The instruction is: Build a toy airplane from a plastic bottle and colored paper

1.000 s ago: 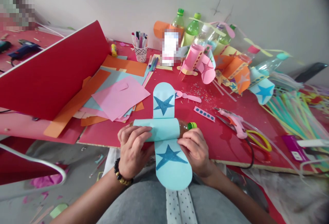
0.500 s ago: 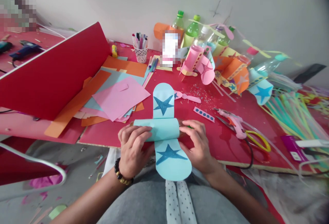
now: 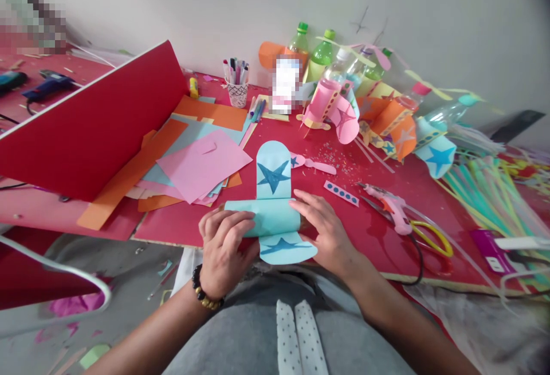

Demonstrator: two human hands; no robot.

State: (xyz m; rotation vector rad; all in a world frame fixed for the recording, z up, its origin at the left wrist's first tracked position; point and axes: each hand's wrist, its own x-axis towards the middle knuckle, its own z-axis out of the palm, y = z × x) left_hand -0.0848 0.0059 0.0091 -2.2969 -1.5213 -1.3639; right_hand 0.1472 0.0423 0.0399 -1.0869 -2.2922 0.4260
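In front of me, at the table's near edge, lies a bottle wrapped in light blue paper [image 3: 275, 218]. A round-ended paper wing [image 3: 273, 154] with a dark blue star sticks out from its far side. The near wing [image 3: 287, 249], with a similar star, curls up toward me. Round the left end of the wrapped bottle my left hand [image 3: 226, 237] is closed. My right hand [image 3: 327, 231] has its fingers over the right end, its thumb hidden under the near wing. Beyond lie a pink paper propeller [image 3: 315, 164] and a pink strip with blue dots [image 3: 341, 192].
On the right are a pink glue gun [image 3: 393, 206], yellow-handled scissors [image 3: 432, 237] and a purple power block [image 3: 492, 252]. Pink sheets [image 3: 204, 163] and orange paper [image 3: 129, 174] lie left, before a red panel [image 3: 94, 128]. Decorated bottles [image 3: 330, 108] stand at the back.
My right hand has shifted left and up, its fingers now over the tube's right end. The near wing, flat before, is now bent up. My left hand stays in place.
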